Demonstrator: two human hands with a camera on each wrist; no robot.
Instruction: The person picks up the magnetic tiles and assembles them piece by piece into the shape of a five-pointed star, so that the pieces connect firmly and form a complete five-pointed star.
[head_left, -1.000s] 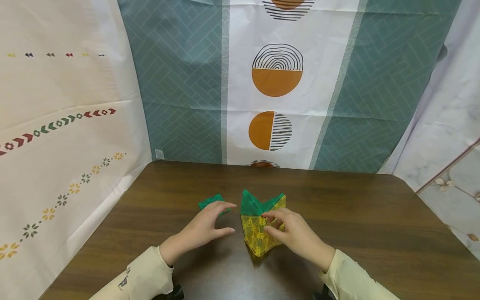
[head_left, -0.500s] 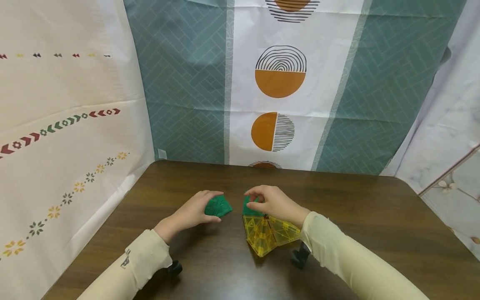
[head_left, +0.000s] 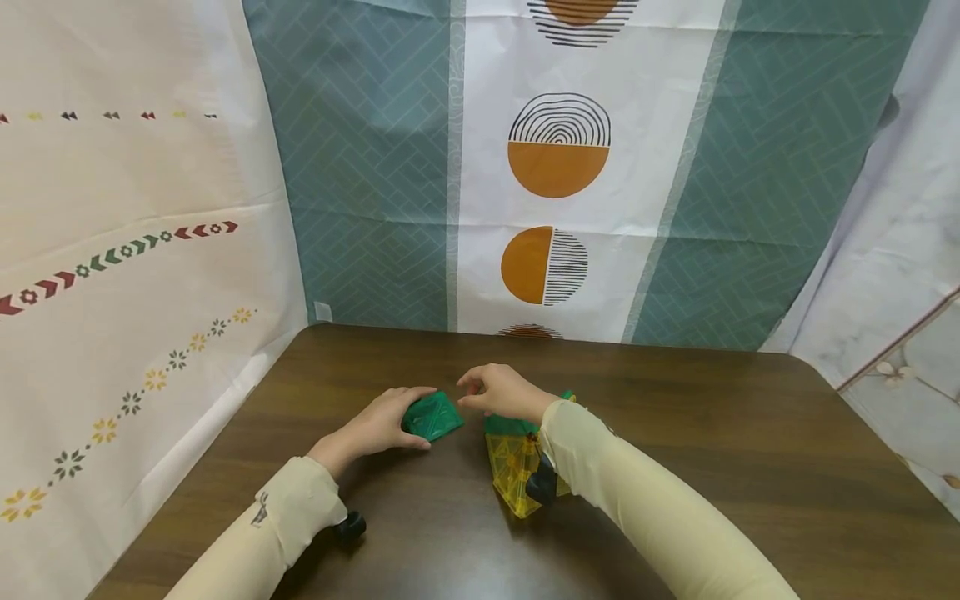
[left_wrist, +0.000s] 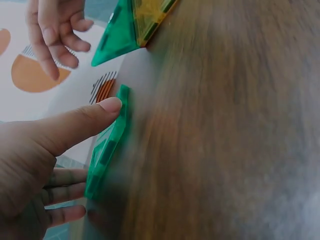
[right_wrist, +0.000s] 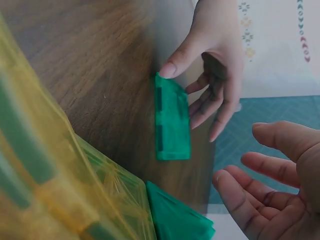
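A translucent green magnetic tile (head_left: 437,417) lies low at the table, left of centre. My left hand (head_left: 375,427) holds it by its edges. In the left wrist view the thumb (left_wrist: 82,122) touches the near edge of the tile (left_wrist: 107,147), with fingers at its other side. My right hand (head_left: 504,392) hovers just to the tile's right, fingers loosely bent and holding nothing. Beneath the right wrist stands a joined build of yellow tiles (head_left: 510,467) and green tiles (head_left: 504,425), partly hidden by the sleeve. The right wrist view shows a gap between the right fingers and the held tile.
The brown wooden table (head_left: 450,533) runs back to a hanging patterned cloth (head_left: 375,167). Pale cloths hang at the left (head_left: 135,250) and right (head_left: 885,250). A black wrist camera (head_left: 542,482) sits close over the yellow tiles.
My right hand has moved left from the yellow and green build toward the lone green tile. My left hand has moved left and taken the tile between thumb and fingers.
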